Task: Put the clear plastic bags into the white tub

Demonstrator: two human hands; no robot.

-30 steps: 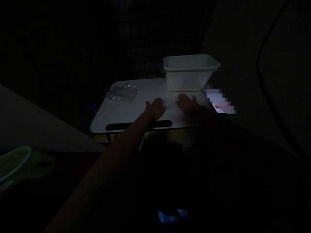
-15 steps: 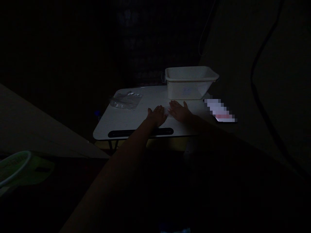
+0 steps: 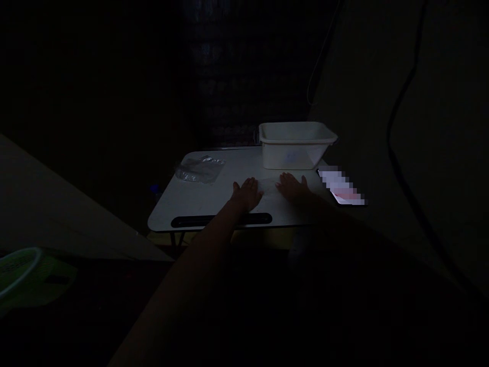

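Note:
In dim light, a thin clear plastic piece [image 3: 268, 187], perhaps a bag, lies flat on the white folding table [image 3: 191, 201]. My left hand [image 3: 246, 194] rests flat on its left side, fingers stretched away from me and thumb out. On its right side lies my right hand [image 3: 293, 187], also flat with the fingers extended. Another crumpled clear plastic bag [image 3: 202, 169] sits at the table's left rear. Behind my right hand stands a white plastic tub [image 3: 290, 154]; what it holds, if anything, is hidden.
A phone with a lit, blurred screen [image 3: 342, 186] lies at the table's right edge. A black slot [image 3: 191, 221] runs along the front edge. A green basket [image 3: 38, 285] stands low at left. A dark cable [image 3: 389, 132] hangs on the right wall.
My right hand has slid to the right, away from my left, so more of the plastic between them shows. The whole view has tipped slightly, with the table lower in the picture.

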